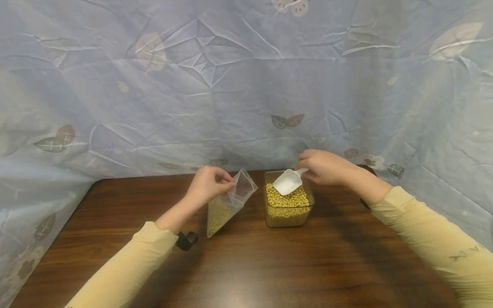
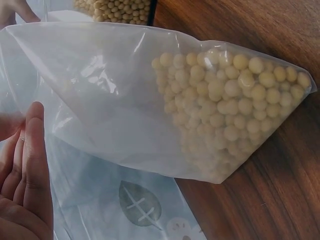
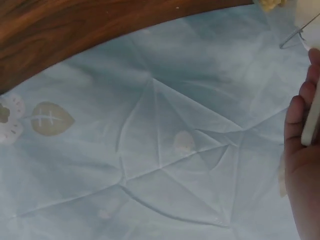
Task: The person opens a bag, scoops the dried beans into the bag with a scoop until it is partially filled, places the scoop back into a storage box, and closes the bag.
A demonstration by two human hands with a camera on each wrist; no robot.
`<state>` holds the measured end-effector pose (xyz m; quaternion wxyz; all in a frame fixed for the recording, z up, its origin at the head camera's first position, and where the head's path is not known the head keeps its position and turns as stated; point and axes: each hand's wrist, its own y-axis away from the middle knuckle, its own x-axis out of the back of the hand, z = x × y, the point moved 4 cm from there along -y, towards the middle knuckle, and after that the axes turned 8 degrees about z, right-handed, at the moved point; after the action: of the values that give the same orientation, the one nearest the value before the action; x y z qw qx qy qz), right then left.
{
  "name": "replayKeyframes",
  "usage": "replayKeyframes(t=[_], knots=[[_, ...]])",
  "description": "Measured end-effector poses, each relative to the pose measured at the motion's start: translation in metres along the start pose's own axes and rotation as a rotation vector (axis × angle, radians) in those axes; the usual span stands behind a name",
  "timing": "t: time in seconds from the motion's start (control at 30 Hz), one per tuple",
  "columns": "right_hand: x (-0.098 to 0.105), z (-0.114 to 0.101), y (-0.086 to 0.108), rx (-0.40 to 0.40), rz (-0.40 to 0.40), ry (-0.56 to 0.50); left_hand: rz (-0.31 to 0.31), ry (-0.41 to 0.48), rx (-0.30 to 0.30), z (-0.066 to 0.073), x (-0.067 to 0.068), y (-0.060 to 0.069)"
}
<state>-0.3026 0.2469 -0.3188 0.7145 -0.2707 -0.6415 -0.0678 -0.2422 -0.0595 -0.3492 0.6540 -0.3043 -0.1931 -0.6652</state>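
My left hand (image 1: 209, 185) pinches the upper edge of a clear plastic bag (image 1: 239, 192), which hangs tilted with its mouth toward the right. Yellow soybeans (image 2: 235, 100) fill the bag's lower corner. In my right hand (image 1: 325, 167) is the handle of a white scoop (image 1: 287, 182), held over a clear square container (image 1: 289, 222). More soybeans (image 1: 283, 199) lie inside that container. The scoop's bowl looks bare, tipped toward the front left. In the right wrist view, fingers (image 3: 295, 120) curl round the scoop's handle (image 3: 312, 120).
A brown wooden table (image 1: 246, 269) bears the container. Pale blue cloth (image 1: 231, 107) with a leaf print hangs behind the table and along its sides. A black wrist strap piece (image 1: 186, 241) shows under the left sleeve.
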Motion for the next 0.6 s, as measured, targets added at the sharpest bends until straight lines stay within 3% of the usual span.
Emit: replayKeyframes(t=[0.27,0.6], knots=[[-0.004,0.000,-0.011,0.017,-0.101,0.010,0.000,0.001,0.005,-0.001,-0.001,0.001],[-0.014,-0.002,-0.024,0.029,-0.230,-0.092,0.000,0.000,0.001,-0.001,-0.002,-0.001]])
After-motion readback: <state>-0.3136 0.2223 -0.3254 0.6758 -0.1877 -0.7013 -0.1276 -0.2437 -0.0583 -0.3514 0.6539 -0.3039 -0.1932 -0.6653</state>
